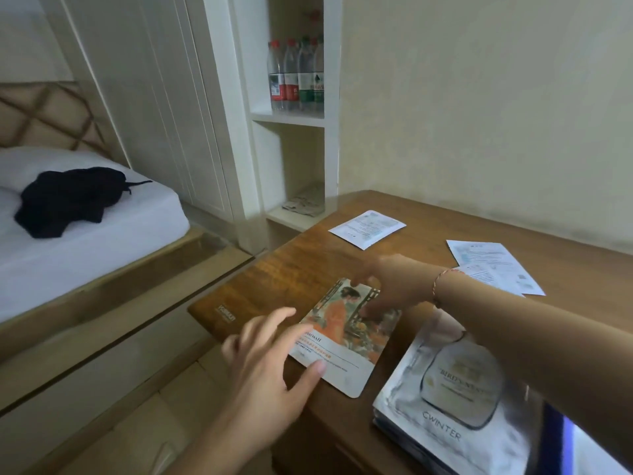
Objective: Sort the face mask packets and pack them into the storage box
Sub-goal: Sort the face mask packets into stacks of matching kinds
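A face mask packet printed with a figure in an orange robe lies flat near the front left corner of the wooden table. My left hand has spread fingers, with the fingertips and thumb touching the packet's near edge. My right hand reaches across from the right and its fingers pinch the packet's far end. A stack of silver packets marked CWINTER sits at the front right, partly under my right forearm. A white packet lies at the back, and two more white packets lie at the right. No storage box is in view.
A bed with a black garment stands left of the table. White shelves behind the table hold several water bottles. A wall runs along the table's far side.
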Demonstrator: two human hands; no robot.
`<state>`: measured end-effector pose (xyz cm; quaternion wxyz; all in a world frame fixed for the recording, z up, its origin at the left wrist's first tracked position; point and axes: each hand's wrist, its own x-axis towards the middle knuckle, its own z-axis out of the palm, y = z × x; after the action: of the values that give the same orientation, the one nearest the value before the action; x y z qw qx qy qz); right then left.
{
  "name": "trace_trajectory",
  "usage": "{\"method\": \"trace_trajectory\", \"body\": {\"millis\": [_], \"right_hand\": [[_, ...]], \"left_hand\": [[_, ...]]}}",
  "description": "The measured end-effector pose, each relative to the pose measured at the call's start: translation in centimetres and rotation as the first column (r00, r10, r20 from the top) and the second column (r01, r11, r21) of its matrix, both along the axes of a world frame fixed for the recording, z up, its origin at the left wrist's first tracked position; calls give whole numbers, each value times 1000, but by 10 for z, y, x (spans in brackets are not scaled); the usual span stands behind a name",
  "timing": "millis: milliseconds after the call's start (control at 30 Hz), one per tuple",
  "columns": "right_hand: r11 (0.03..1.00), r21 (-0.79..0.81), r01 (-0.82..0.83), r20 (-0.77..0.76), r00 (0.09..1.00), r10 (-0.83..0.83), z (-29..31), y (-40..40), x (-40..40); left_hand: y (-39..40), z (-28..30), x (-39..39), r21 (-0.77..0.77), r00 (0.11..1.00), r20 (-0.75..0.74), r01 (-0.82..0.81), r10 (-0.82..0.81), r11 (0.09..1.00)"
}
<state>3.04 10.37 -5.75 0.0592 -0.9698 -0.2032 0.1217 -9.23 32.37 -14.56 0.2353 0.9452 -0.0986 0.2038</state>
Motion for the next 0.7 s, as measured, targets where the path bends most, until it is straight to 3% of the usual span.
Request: {"method": "trace_trajectory", "body": {"millis": [200, 433, 500, 600, 700], "right_hand": [[997, -64, -29, -17, 999, 28, -9, -4, -2], [999, -15, -41, -37, 999, 40, 0, -12, -5], [995, 95, 38, 30, 999, -41, 19, -30, -6], [916, 309, 257, 79, 952, -294, 37, -86, -3], [763, 407, 502, -45, 845, -532, 35, -154, -11]], "left_hand": [[-4, 3, 4, 96, 996, -72, 63, -56, 993], [-3, 18, 5, 159, 977, -203, 94, -60, 983], [-5, 28, 9, 99, 970, -214, 140, -117, 985], [-21, 47, 28, 24, 946, -219, 251, -240, 968], [-63, 72, 56, 29, 913, -176, 379, -368, 925]]}}
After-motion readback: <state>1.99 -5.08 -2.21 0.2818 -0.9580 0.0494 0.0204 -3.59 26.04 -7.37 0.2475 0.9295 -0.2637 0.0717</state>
